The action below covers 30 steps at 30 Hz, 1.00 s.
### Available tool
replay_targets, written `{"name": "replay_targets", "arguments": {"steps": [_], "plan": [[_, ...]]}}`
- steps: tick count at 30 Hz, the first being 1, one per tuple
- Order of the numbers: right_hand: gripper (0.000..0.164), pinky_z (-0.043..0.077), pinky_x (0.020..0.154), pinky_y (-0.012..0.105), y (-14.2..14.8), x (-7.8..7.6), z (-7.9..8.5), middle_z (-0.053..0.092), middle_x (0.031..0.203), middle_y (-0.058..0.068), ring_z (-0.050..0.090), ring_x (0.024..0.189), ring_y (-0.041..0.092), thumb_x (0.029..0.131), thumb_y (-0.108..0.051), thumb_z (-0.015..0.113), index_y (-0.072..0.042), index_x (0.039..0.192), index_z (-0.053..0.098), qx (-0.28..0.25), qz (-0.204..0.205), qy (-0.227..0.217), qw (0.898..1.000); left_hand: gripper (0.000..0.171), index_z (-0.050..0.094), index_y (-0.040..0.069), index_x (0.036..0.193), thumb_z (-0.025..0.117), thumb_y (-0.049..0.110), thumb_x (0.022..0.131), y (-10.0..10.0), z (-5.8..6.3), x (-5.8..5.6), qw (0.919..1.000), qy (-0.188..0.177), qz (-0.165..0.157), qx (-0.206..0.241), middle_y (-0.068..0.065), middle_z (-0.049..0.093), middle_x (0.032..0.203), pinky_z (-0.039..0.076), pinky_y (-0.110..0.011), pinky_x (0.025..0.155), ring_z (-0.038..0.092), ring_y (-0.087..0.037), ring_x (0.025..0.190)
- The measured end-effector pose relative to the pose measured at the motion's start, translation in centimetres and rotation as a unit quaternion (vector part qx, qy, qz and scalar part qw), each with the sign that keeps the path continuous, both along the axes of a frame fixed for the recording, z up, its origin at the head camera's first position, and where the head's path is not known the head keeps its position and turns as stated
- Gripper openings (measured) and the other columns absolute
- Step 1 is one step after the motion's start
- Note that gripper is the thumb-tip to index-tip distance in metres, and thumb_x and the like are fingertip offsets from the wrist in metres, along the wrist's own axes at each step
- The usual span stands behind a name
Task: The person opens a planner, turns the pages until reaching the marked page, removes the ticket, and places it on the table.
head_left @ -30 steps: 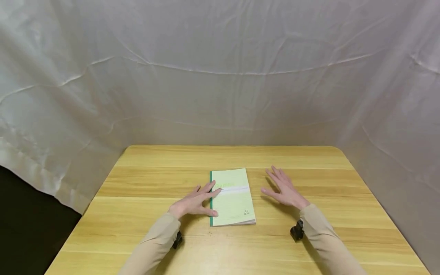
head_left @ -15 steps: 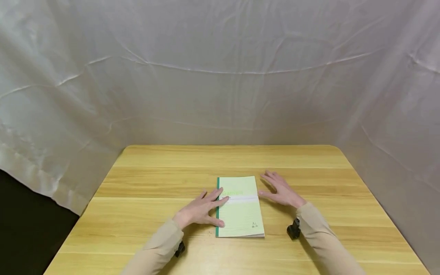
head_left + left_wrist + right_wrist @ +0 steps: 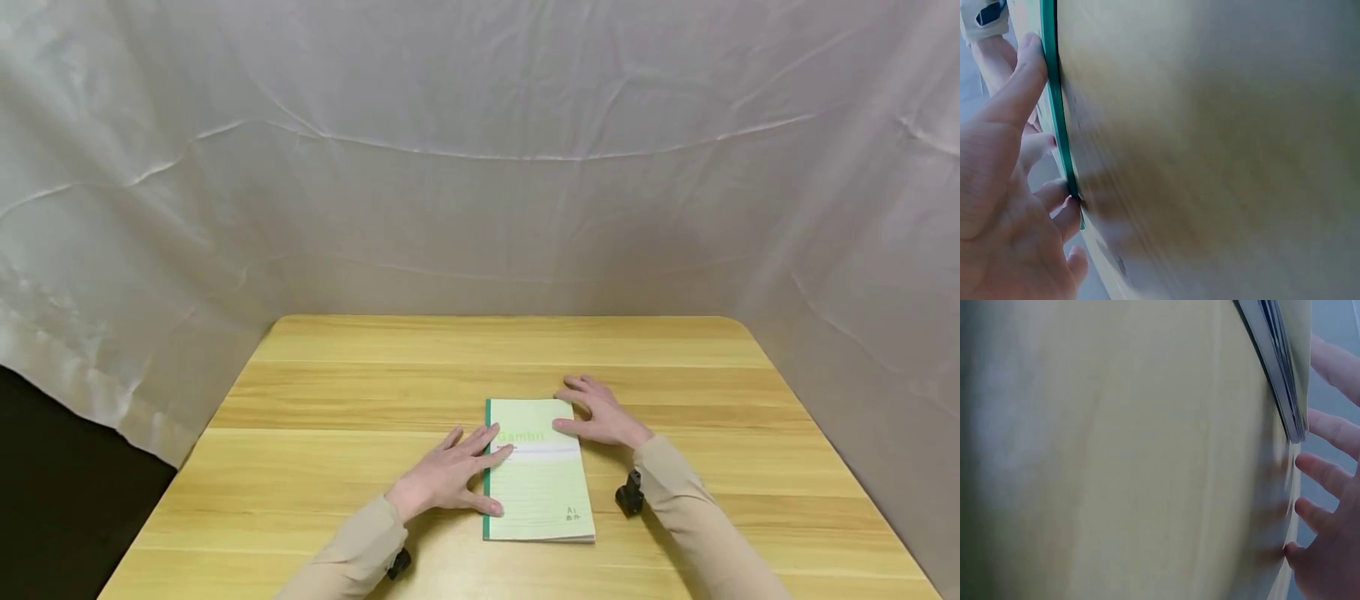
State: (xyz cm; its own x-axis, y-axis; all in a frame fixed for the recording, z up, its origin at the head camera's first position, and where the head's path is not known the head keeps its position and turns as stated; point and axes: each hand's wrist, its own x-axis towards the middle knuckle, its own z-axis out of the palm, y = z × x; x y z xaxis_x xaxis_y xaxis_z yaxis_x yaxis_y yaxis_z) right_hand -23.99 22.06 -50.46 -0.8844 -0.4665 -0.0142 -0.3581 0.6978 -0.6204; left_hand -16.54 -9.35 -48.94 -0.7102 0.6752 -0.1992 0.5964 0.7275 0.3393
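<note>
A pale green notebook (image 3: 536, 492) with a dark green spine and "Gambit" on its cover lies closed on the table. Across its left edge my left hand (image 3: 450, 475) is spread, thumb and fingertips resting on the cover. In the left wrist view, the thumb and several fingers lie along the green spine (image 3: 1057, 106). At the upper right corner, my right hand (image 3: 596, 412) reaches over the notebook's edge with fingers extended and apart. From the right wrist view, the page edges (image 3: 1272, 369) show beside the fingers of the right hand (image 3: 1335, 487).
The light wooden table (image 3: 337, 400) extends on every side of the notebook. Grey-white fabric (image 3: 510, 225) hangs behind it and along both sides. A dark area (image 3: 67, 492) shows at the lower left, beyond the table. Small black cameras (image 3: 630, 493) sit at both wrists.
The notebook has slid toward me and to the right, with my left hand moving along on it. My right hand has shifted left, from beside the notebook to over its upper right corner.
</note>
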Motion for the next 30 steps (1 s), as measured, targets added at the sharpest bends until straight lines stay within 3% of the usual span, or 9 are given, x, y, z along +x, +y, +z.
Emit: {"name": "replay_targets", "arguments": {"steps": [6, 13, 30], "plan": [[0.056, 0.011, 0.118, 0.077, -0.1, 0.1, 0.1, 0.034, 0.160, 0.026, 0.015, 0.151, 0.054, 0.094, -0.038, 0.068, -0.005, 0.139, 0.058, -0.019, -0.006, -0.010, 1.000, 0.092, 0.029, 0.025, 0.159, 0.064, 0.065, 0.084, -0.1, 0.1, 0.5, 1.0000, 0.003, 0.002, 0.006, -0.009, 0.011, 0.171, 0.010, -0.054, 0.130, 0.016, -0.026, 0.159], [0.044, 0.026, 0.115, 0.074, 0.0, -0.1, 0.2, 0.043, 0.153, 0.025, 0.034, 0.143, 0.052, 0.092, -0.035, 0.072, -0.008, 0.126, 0.064, -0.051, -0.017, -0.006, 0.999, 0.091, 0.030, 0.025, 0.159, 0.064, 0.065, 0.085, -0.2, 0.2, 0.9, 1.0000, 0.006, 0.000, 0.006, -0.009, 0.012, 0.171, 0.012, -0.054, 0.130, 0.016, -0.026, 0.158], [0.037, 0.029, 0.113, 0.075, 0.7, 0.0, 0.2, 0.044, 0.152, 0.023, 0.036, 0.142, 0.052, 0.094, -0.037, 0.070, -0.013, 0.121, 0.066, -0.050, -0.028, -0.014, 0.998, 0.090, 0.029, 0.026, 0.160, 0.063, 0.064, 0.086, 0.4, 0.1, 1.1, 1.0000, 0.004, -0.001, 0.005, -0.009, 0.010, 0.171, 0.011, -0.053, 0.130, 0.014, -0.025, 0.159]]}}
